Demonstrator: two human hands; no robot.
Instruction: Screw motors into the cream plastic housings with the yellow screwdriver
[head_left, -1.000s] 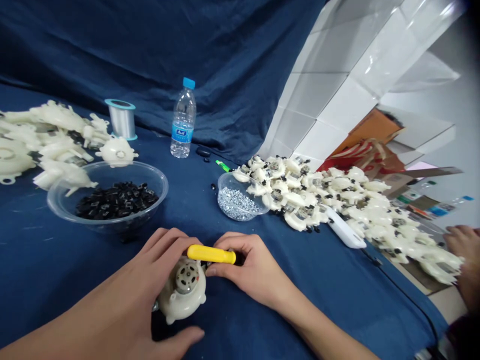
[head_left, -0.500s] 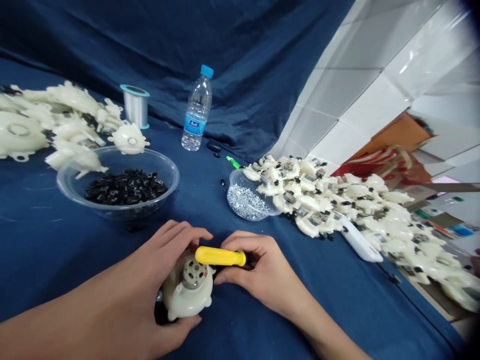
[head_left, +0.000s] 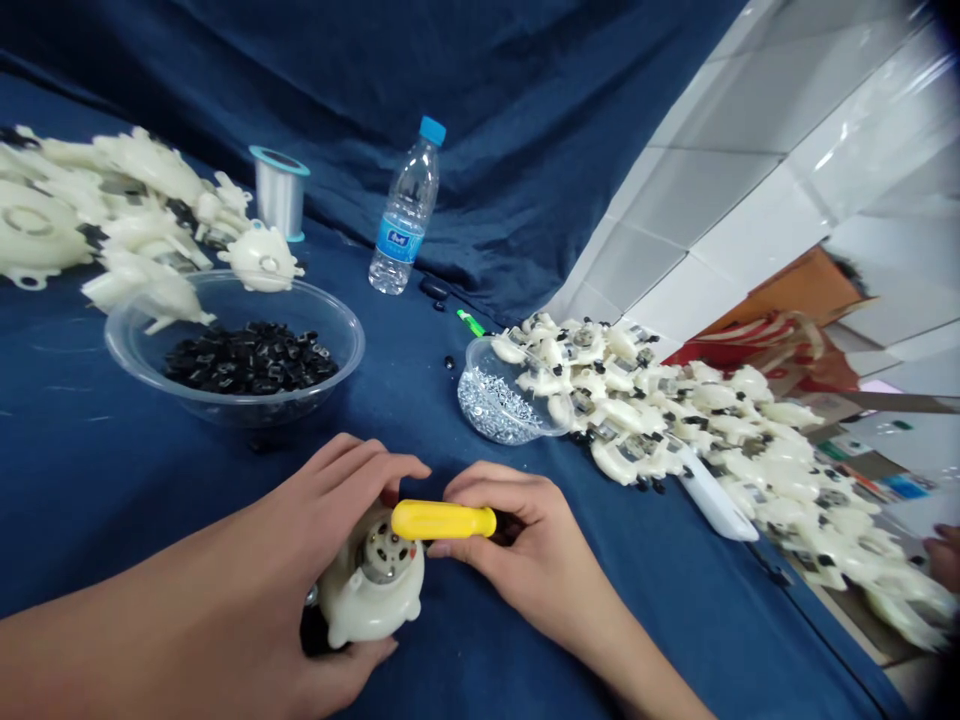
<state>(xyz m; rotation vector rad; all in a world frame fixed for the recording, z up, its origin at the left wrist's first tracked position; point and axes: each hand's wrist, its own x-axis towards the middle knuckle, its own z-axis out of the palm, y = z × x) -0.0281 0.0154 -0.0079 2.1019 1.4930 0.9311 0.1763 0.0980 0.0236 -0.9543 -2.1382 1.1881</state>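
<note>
Cream housing (head_left: 375, 612) near bowl (head_left: 240, 402) of black pieces (head_left: 251, 362), dish (head_left: 553, 421) of screws (head_left: 496, 402)

My left hand (head_left: 300, 560) is wrapping a cream rounded plastic motor housing (head_left: 379, 608), front centre; my right hand (head_left: 529, 530) is sitting just right, a yellow cylindrical handle (head_left: 442, 519) lying between. Behind, left: clear round plastic bowl (head_left: 232, 408) is holding small black parts (head_left: 247, 362), a cream plastic housing pile (head_left: 150, 165) lying behind. Clear plastic bottle (head_left: 405, 215) is standing right of a blue-rimmed spool (head_left: 279, 197), back. Right: small clear bowl (head_left: 538, 427) is holding silvery metal pieces (head_left: 495, 402), cream plastic assemblies (head_left: 630, 415) spreading rightward.
</note>
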